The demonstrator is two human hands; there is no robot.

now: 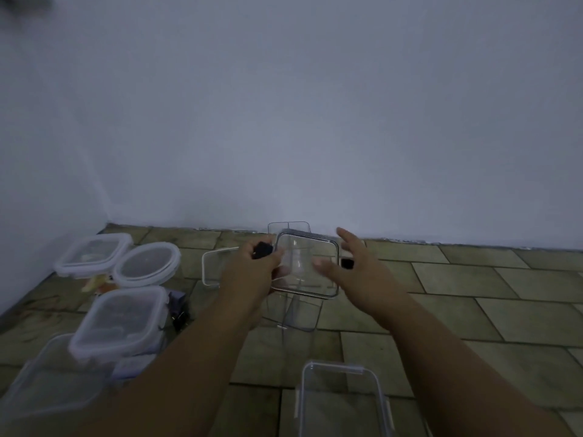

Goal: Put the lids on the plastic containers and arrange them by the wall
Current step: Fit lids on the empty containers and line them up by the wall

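Clear plastic lidded containers [123, 320] are grouped left of the tall container [299, 313] by the wall [284, 121]. Over that container a lid [306, 257] is gripped by the left hand [249, 272]; the right hand [356, 269] is held just right of it, fingers spread.

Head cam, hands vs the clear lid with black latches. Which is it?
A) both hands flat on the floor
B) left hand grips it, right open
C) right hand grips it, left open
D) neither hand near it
B: the left hand has its fingers curled round the left edge of the clear lid at a black latch, while the right hand is spread open, fingers straight, at the lid's right side.
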